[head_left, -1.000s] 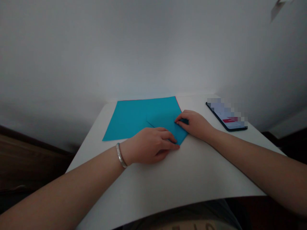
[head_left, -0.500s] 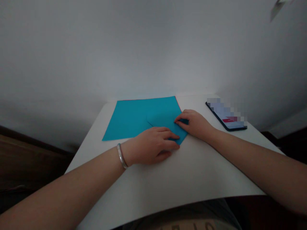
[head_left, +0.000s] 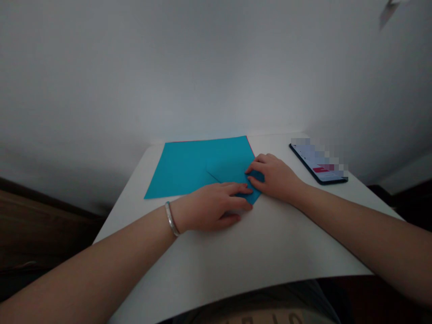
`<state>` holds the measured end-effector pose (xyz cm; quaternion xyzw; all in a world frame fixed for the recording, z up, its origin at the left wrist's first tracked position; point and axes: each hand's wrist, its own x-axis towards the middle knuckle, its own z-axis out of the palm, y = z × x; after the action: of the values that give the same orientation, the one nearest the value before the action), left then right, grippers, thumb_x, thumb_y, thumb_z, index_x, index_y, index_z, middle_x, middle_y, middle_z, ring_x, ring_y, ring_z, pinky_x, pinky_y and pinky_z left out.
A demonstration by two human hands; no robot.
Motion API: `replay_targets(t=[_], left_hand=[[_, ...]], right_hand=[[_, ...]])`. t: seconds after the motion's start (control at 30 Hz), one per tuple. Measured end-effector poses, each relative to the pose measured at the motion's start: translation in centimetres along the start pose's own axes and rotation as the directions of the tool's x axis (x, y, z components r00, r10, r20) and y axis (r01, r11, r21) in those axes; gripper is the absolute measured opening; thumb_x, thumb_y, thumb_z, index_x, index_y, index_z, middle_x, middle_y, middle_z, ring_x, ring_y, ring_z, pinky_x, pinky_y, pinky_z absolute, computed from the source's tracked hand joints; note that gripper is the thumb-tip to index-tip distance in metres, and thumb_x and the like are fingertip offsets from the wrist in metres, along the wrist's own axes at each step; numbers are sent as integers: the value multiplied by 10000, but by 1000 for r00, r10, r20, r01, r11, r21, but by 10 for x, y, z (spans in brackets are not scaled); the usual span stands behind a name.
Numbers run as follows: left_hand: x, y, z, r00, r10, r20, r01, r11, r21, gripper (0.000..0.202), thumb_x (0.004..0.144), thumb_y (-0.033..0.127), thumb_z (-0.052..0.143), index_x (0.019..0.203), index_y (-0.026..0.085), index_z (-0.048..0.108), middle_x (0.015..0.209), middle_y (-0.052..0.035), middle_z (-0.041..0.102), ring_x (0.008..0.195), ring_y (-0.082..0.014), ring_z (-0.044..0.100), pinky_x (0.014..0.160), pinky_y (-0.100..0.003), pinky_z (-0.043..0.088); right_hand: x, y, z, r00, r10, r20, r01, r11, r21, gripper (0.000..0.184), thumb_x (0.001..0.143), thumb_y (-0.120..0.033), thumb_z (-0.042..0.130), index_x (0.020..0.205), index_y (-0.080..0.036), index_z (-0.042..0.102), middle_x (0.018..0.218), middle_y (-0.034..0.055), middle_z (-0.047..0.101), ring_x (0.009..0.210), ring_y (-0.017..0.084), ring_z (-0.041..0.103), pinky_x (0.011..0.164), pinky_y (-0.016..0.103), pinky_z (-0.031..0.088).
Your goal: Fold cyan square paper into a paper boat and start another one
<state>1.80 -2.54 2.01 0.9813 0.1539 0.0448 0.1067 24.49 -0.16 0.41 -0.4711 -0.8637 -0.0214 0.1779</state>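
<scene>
A small folded piece of blue paper lies partly over the near right part of a larger blue sheet, its pointed end towards the left. My left hand, a bracelet at its wrist, rests flat with fingers apart, fingertips on the folded paper's near corner. On the right edge of that paper sits my right hand, its thumb and bent forefinger touching the surface slightly apart. Both hands cover parts of the folded piece, so its full outline is hidden.
A phone with a lit, partly blurred screen lies at the right of the white table. A thin red edge shows under the blue sheet. The wall stands right behind the table.
My right thumb has come away from the forefinger and moved slightly nearer to me. My left fingers have shifted a little, baring more of the folded paper's edge.
</scene>
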Motion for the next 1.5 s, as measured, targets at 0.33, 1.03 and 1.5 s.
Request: replay_targets(t=[0.33,1.03,1.5], left_hand=[[0,3,-2,1000,-14,18,14,1000,-3,371,892,394,518,1205,195,546,1396,-154,415,1203,-300,483,1016,-443,394],[0,-1,-2,1000,-13,9,14,995,-103,373,871,332,568,1222,204,555,1438,-153,389,1269,-297,441,1047,-447,368],[1,1,-2,1000,-27,10,27,994,-104,333,880,322,556,1200,229,570,1434,-133,406,1276,-287,439,1045,-448,357]], right_hand=[[-4,-6,-6,998,-30,64,36,995,-93,297,858,-331,508,1071,-203,669,1114,109,605,994,267,533,878,416,429],[-22,-7,-8,971,11,239,21,991,-132,633,859,-555,437,1357,-166,480,1534,204,231,1397,370,221,1097,598,160],[-15,9,-15,919,118,376,-77,989,-123,645,823,-565,485,1380,-242,460,1576,129,127,1427,356,49,1112,609,61]])
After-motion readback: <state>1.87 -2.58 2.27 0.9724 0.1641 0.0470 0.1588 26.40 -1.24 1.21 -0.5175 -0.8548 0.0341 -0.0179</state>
